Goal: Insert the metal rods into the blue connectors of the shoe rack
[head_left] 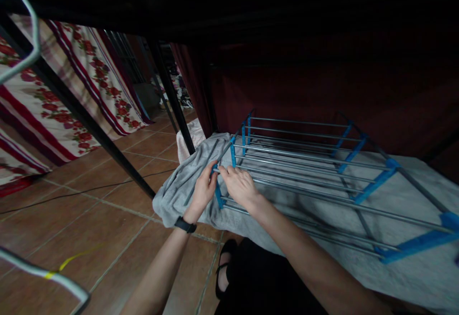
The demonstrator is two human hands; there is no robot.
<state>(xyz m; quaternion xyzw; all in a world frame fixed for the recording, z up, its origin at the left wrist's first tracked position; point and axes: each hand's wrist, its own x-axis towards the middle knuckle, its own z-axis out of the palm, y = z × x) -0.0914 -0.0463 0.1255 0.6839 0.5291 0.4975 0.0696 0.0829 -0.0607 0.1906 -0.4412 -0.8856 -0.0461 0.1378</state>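
Note:
A rack of grey metal rods with blue plastic connectors lies on its side on a grey blanket. My left hand, with a black band at the wrist, is closed around the near blue connector at the rack's left end. My right hand rests over the same corner with its fingers curled on the rods beside that connector. Both hands touch the rack and almost touch each other.
A black metal bed frame post slants across the left. Behind it hangs a floral striped curtain. The floor is brown tile with a thin cable and yellow tape. A dark red cloth hangs behind the rack. My sandalled foot is below.

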